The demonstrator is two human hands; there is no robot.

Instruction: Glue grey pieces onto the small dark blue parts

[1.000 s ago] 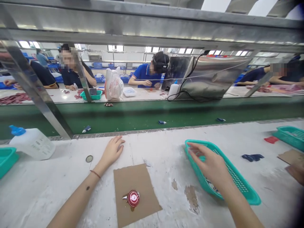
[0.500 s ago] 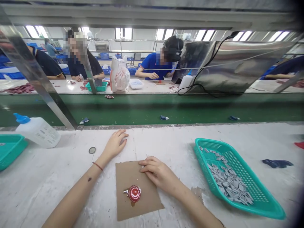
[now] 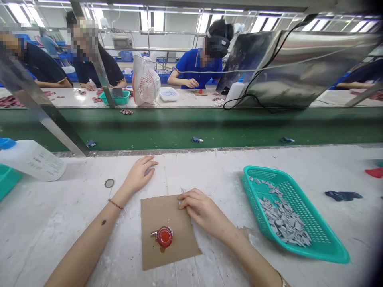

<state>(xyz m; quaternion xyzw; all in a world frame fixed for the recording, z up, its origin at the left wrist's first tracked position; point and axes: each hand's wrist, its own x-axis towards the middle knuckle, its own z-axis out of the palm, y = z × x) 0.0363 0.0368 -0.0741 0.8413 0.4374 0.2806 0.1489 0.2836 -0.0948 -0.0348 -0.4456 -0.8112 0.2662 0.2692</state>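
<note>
My left hand (image 3: 140, 173) rests on the white table, its fingers apart, beyond the cardboard's top left corner; nothing shows in it. Over the upper right edge of the brown cardboard (image 3: 185, 239), my right hand (image 3: 199, 207) pinches with thumb and fingertips; a small greyish bit shows at the tips, too small to name. A round red cap-like piece (image 3: 164, 237) sits on the cardboard in a wet, shiny patch. To the right, a green basket (image 3: 317, 215) holds several small grey pieces (image 3: 284, 223).
A white bottle (image 3: 38, 161) with a blue cap and part of another green basket (image 3: 7, 179) are at left, near a bottle cap (image 3: 109, 183). Beyond the table runs a green belt (image 3: 155, 131) carrying small dark pieces. People work across it. A metal post (image 3: 56, 123) slants at left.
The whole view has shifted, so the scene sits higher and slightly left. My right fingertips have closed in, and a small greyish bit now shows there. My left hand stays on the table.
</note>
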